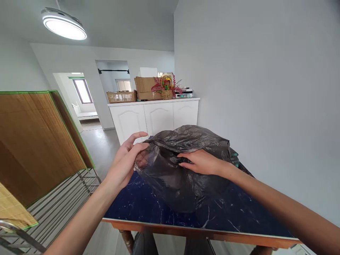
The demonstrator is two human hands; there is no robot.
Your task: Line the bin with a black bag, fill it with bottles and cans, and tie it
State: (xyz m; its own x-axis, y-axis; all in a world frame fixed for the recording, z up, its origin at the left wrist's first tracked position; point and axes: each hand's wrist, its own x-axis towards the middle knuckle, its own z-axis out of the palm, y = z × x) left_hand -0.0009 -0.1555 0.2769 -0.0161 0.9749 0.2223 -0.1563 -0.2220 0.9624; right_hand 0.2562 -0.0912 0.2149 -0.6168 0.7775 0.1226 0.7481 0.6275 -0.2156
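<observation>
A thin black plastic bag (183, 187) lies spread over a dark blue marbled table (138, 205), its mouth facing up. At the bag's left edge, my left hand (130, 156) pinches the rim between thumb and fingers, with some fingers seen through the film. My right hand (198, 162) reaches into the bag's opening from the right; its thumb and index finger are at dark crumpled plastic inside, and the other fingers are hidden. Dark green and black items (234, 157) show behind the bag on the right.
Beyond the table stands a white cabinet (159, 118) with cardboard boxes (145, 86) and a flower basket (166, 94). At the left is a metal rack (63, 198) with a bamboo mat (39, 141). A grey wall rises at the right.
</observation>
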